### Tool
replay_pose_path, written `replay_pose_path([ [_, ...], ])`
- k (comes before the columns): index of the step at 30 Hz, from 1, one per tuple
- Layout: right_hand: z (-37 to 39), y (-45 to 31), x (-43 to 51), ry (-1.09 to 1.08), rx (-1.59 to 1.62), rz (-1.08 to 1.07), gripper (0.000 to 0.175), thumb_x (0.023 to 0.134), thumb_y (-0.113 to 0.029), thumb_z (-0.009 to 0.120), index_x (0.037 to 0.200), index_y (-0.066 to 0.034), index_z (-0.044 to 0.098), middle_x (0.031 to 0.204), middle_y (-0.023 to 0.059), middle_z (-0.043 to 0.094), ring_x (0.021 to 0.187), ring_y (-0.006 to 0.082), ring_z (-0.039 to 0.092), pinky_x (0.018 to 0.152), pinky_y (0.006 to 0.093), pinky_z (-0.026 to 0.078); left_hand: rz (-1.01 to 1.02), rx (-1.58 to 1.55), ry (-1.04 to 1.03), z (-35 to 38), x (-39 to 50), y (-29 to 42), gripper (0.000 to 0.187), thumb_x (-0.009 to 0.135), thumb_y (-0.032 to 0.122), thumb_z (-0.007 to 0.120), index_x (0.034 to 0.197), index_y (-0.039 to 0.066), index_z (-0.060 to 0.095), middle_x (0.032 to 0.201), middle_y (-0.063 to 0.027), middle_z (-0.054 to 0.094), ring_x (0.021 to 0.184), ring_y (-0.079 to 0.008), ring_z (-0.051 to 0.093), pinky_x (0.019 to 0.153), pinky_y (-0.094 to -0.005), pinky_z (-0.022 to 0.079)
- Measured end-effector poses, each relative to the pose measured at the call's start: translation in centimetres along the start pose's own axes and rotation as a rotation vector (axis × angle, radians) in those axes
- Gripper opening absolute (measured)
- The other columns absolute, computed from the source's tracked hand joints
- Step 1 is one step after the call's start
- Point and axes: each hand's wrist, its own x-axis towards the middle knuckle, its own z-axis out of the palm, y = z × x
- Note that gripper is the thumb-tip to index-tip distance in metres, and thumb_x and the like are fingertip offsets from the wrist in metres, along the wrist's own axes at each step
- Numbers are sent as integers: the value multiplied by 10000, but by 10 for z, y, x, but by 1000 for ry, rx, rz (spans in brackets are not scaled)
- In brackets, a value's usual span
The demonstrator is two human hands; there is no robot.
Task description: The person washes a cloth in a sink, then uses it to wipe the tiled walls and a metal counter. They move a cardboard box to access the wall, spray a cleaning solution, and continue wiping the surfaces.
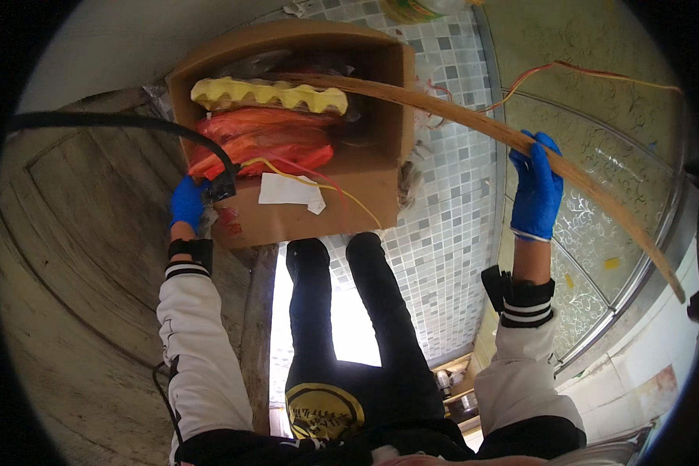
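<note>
My right hand [537,180], in a blue glove, grips a long wooden strip [466,118] near its middle. The far end of the strip reaches into an open cardboard box [303,212], and its near end points down to the right. Inside the box lie a yellow egg tray [268,96], standing on edge, and red plastic bags [268,140] below it. My left hand [187,203], also in a blue glove, is at the box's left side by the red bags; its fingertips are partly hidden. A torn white paper [291,191] lies on the box flap.
A black cable [122,120] with yellow and red wires crosses the box's left side. Worn wooden panelling [93,221] stands left. Glass-panelled cabinet doors [582,233] are at the right, beside the mosaic-tiled floor [442,233]. A plastic container [419,9] stands beyond the box.
</note>
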Motion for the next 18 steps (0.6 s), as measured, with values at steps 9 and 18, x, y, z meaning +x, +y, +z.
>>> replay_pose_path([
  [9, -114, 21, -4, 237, 54, 69, 380, 911, -221, 591, 1218, -7, 523, 1160, 155, 580, 1056, 233, 580, 908, 355, 486, -8, -642, -35, 21, 73, 108, 491, 876, 248, 607, 1269, -25, 495, 1202, -144, 581, 1066, -228, 550, 915, -326, 419],
  [18, -173, 39, -30, 471, 132, 58, 353, 899, -221, 601, 1194, -38, 542, 1098, 107, 606, 948, 213, 605, 848, 339, 499, 235, -735, 141, 52, 98, 159, 419, 952, 247, 501, 1284, -10, 495, 1192, -104, 571, 1052, -215, 535, 947, -306, 410],
])
